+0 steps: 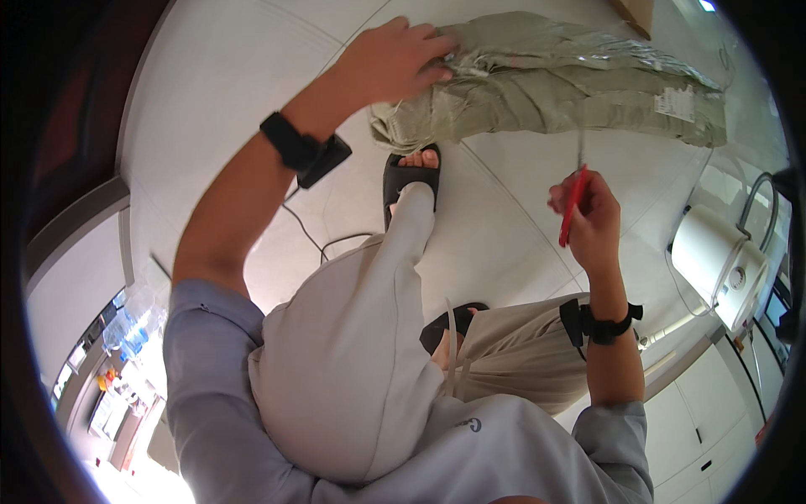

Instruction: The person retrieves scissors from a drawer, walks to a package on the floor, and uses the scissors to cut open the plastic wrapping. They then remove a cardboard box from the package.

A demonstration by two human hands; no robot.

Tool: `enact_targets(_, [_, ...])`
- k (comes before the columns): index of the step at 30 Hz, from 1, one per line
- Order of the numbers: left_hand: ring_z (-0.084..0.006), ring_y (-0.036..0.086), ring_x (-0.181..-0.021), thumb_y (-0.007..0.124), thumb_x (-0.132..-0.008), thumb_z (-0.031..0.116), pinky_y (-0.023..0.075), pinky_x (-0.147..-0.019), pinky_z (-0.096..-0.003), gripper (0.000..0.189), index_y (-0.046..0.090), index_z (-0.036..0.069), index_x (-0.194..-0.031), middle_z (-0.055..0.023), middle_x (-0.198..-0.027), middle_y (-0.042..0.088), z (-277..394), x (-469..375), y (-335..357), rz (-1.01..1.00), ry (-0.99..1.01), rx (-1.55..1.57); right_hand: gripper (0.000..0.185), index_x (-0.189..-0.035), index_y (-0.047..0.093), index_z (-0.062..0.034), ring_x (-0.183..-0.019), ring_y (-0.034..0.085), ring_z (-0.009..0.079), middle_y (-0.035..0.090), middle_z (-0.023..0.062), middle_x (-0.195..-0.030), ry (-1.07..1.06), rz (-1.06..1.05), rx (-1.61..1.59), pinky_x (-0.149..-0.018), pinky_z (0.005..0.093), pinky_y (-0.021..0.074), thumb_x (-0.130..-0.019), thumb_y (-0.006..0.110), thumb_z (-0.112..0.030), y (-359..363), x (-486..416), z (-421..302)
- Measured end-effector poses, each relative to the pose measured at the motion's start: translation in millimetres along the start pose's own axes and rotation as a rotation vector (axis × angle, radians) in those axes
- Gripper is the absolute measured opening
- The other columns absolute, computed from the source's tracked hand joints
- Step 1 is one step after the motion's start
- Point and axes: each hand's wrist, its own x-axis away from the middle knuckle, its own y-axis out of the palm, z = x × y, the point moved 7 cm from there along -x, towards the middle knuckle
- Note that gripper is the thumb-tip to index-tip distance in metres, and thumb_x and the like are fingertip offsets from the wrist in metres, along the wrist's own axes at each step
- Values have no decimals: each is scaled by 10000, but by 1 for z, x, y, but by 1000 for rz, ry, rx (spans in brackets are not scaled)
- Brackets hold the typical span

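Note:
A long bundle of folded olive-beige fabric in clear plastic wrap (516,104) lies across the floor in front of me. My left hand (403,60) rests at its left end, fingers bent against the wrap; whether they pinch the plastic is hard to tell. A white label (675,103) sits near the bundle's right end. Below the bundle, my right hand (589,205) grips a red-handled tool (573,205). The tool's thin metal part points up toward the bundle's lower edge and is blurred, so its exact kind and any contact are unclear. Both wrists wear black straps.
My sandalled feet stand on the tiled floor (504,208), the front one by the bundle's left end. A black cable (302,227) runs near my leg. A white cylindrical appliance (718,264) stands at right, beside white cabinets (711,409). Part of a cardboard box (635,16) shows at top right.

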Motion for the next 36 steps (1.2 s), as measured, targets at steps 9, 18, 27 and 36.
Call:
enact_targets(9, [-409,602,-740,566,-898,313,462,-656,-499,276,585,63,-783,-192,-730,623,-10,-15,-13,-182,105,213,376,-898,644,18,-527,595,289,631,134,-633,-42,-190,762,-519,350,464,-798,782,-317,66,1,-42])
enact_targets(18, [-399,621,-780,568,-859,283,494,-704,-481,260,663,42,-840,-189,-810,632,0,-20,-20,-326,138,214,505,-932,614,5,-612,642,328,663,145,-741,-366,-23,1012,-564,381,505,-780,793,-442,91,-20,-57])
enact_targets(27, [-375,613,-912,579,-794,187,494,-794,-453,218,674,-5,-838,-156,-1069,600,19,-19,-46,-317,190,258,556,-945,546,20,-680,657,391,652,193,-736,-218,-105,1049,-602,435,515,-820,739,-486,113,-23,-48])
enact_targets(36, [-382,617,-874,581,-753,132,490,-762,-450,220,669,-50,-840,-181,-1043,630,20,-23,-34,-316,279,462,511,-869,511,10,-637,637,399,620,208,-663,-131,-164,1059,-577,448,496,-872,690,-469,124,-18,-55])
